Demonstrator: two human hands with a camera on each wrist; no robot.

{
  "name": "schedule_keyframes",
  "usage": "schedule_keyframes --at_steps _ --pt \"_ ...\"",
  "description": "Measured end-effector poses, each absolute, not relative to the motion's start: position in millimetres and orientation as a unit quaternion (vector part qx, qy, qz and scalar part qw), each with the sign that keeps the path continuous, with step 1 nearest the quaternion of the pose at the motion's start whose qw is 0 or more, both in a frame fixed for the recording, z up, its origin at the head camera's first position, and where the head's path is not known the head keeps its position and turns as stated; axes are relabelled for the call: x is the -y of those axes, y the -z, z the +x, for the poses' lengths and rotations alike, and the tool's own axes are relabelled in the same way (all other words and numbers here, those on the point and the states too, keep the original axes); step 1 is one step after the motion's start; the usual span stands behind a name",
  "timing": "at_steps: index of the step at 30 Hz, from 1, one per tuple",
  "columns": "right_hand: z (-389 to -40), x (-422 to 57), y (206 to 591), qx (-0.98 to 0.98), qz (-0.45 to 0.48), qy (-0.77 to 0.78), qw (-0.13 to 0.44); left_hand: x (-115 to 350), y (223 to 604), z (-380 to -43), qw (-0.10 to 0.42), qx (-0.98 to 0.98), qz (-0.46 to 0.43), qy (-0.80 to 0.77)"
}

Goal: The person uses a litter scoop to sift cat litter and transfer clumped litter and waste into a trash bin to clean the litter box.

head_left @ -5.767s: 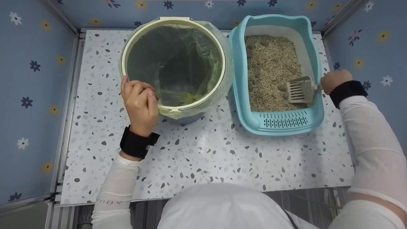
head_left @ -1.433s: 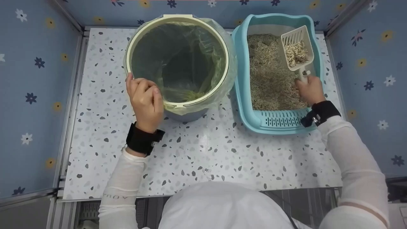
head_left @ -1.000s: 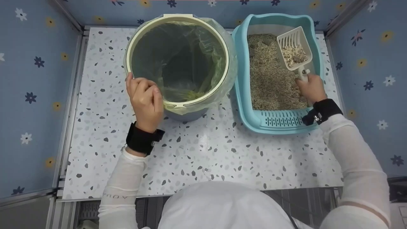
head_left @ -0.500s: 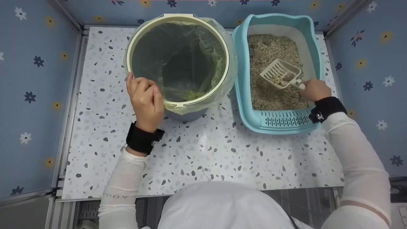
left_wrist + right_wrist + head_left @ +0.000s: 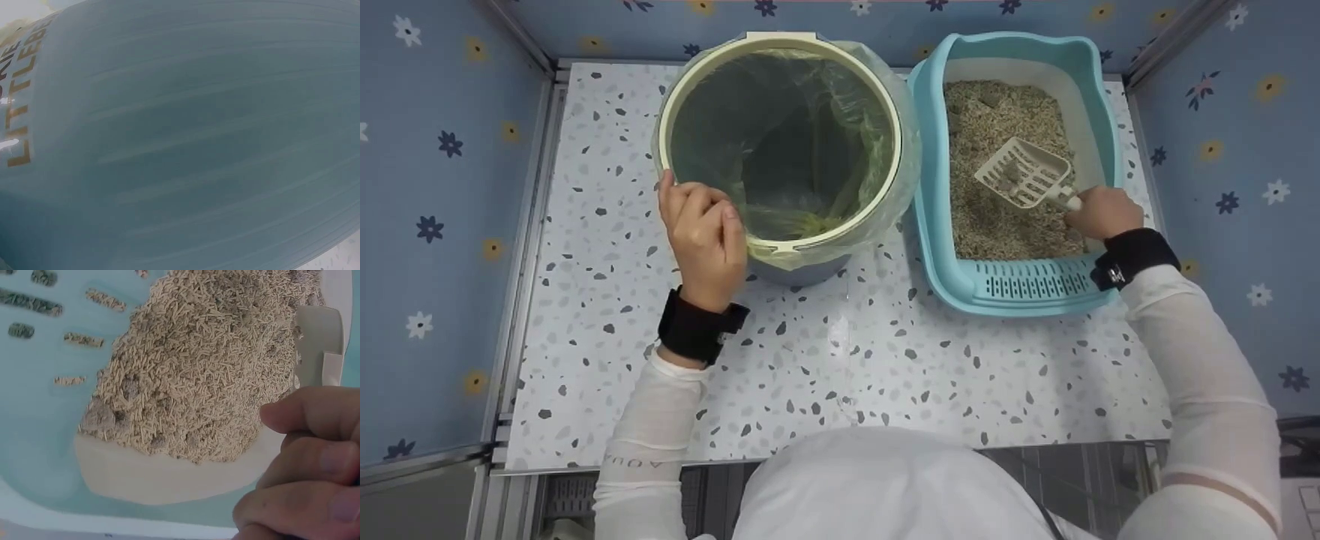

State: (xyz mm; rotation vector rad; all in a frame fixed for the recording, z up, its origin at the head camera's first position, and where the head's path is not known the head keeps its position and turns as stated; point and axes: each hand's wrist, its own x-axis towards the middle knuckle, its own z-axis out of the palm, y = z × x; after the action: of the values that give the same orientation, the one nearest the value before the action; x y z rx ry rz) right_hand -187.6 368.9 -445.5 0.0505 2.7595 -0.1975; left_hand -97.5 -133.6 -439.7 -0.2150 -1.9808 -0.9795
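Reaching in over the table's [image 5: 840, 367] near edge, I see two arms in white sleeves [image 5: 652, 416], a black band [image 5: 690, 330] at each wrist. The left hand [image 5: 701, 244] is left of the table's middle, its bent fingers grasping the near-left rim of the bin [image 5: 795, 275]; my left wrist view is filled by the bin's ribbed wall, lettering at one side. The right hand [image 5: 1106, 212] grasps the handle of the scoop [image 5: 1046, 180], fingers curled, at the tray's [image 5: 931, 187] right side. The scoop is inside the tray, above the litter [image 5: 997, 236], its slotted end pointing left; I can't tell whether it touches. A greyish lump shows at its slots. The tray lies toward the table's far right corner, just beside the bin, which stands near the far edge with a yellowish bag [image 5: 787, 259] folded over its rim. Beyond that edge rises a blue flowered wall [image 5: 810, 16].
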Motion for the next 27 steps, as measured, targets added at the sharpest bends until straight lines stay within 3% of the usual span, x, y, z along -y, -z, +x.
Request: schedule_keyframes --at_steps 7,15,23,27 --pt "-187.2 -366.3 459.7 -0.964 0.022 0.218 0.149 133.7 440.1 -98.0 0.444 0.800 -0.088 0.393" --pt "-187.4 -354.7 455.7 -0.913 0.123 0.374 0.107 131.2 437.9 -97.9 0.453 0.793 -0.086 0.398" --pt "-187.4 -355.4 448.0 -0.915 0.131 0.369 0.099 121.2 414.8 -88.7 0.454 0.780 -0.083 0.423" --pt "-188.8 -359.1 445.9 -0.936 0.108 0.324 0.091 122.4 421.5 -91.5 0.465 0.775 -0.081 0.420"
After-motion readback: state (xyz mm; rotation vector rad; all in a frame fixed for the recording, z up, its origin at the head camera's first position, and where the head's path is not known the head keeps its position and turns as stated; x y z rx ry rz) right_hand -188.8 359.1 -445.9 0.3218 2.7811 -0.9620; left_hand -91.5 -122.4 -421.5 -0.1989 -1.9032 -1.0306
